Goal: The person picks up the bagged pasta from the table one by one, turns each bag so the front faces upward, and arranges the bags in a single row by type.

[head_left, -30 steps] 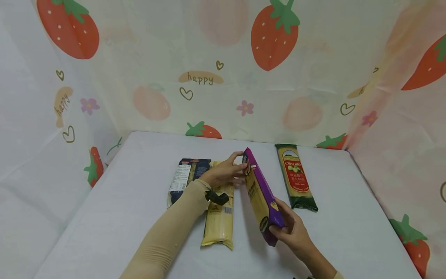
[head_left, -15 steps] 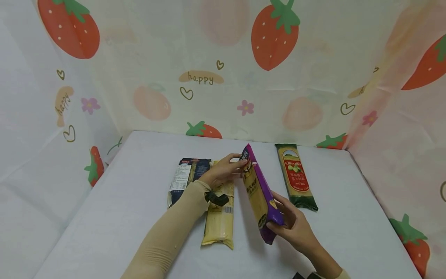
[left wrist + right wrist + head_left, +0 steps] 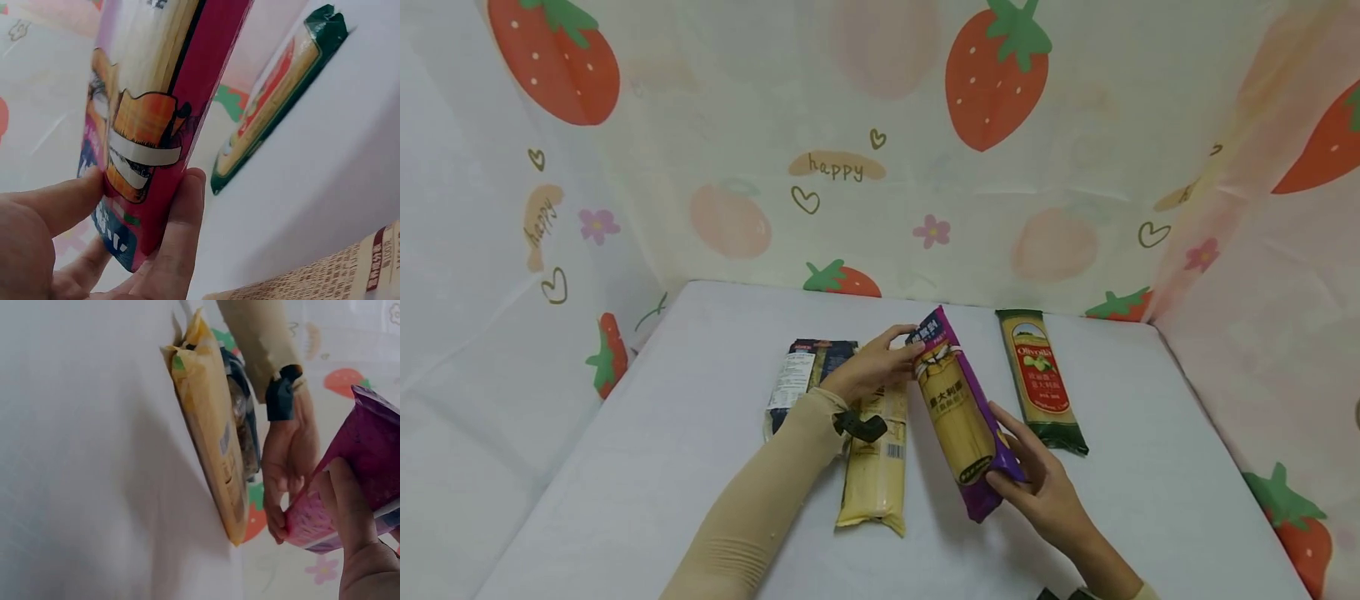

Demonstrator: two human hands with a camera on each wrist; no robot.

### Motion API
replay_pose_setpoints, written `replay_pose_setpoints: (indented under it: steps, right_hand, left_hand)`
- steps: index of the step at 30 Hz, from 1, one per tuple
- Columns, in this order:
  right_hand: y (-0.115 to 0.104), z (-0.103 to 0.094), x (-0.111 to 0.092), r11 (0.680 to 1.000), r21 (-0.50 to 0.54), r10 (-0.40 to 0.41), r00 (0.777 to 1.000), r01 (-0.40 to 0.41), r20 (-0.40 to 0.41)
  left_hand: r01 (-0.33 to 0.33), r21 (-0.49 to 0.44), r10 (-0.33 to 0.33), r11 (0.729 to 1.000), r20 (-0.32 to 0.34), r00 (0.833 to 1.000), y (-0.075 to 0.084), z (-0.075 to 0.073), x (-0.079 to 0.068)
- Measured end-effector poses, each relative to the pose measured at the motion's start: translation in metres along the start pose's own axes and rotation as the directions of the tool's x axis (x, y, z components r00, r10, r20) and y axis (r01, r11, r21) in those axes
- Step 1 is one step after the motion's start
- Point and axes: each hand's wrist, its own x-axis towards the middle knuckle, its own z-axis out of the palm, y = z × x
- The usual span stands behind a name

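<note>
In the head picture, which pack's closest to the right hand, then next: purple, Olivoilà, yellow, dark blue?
1. Purple pasta packet: in the right hand.
2. Olivoilà pasta packet: just beyond the hand.
3. Yellow packet: to the left.
4. Dark blue packet: farther left.

Purple pkt (image 3: 957,410) in R hand (image 3: 1043,493)

The purple pack (image 3: 953,408) bears the characters "意大利面". "Olivoila" stands on the green-ended pack (image 3: 1042,380), with smaller Chinese characters below. "happy" is written on the cloth backdrop (image 3: 837,167), at the back and left. The yellow pack (image 3: 872,483) carries a barcode (image 3: 895,451).
</note>
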Motion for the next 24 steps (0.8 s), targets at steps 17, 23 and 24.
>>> replay_pose_setpoints:
  steps: [17,23,24]
  right_hand:
    - [0.0045,-0.0076,-0.0019,0.995,-0.079,0.060,0.998,-0.059,0.003]
    - [0.0085,-0.0093,-0.0032,0.995,-0.004,0.095,0.994,-0.095,0.048]
    - [0.0092,-0.0092,-0.0033,0.994,0.001,0.107,0.993,-0.107,0.049]
  left_hand:
    - [-0.053,0.151,0.068,0.987,-0.099,0.993,-0.0006,-0.0029,-0.0020]
    - [-0.067,0.167,0.088,0.984,-0.122,0.989,-0.0007,0.0030,0.0008]
    - [-0.073,0.170,0.095,0.983,-0.125,0.988,-0.0003,0.0043,0.0009]
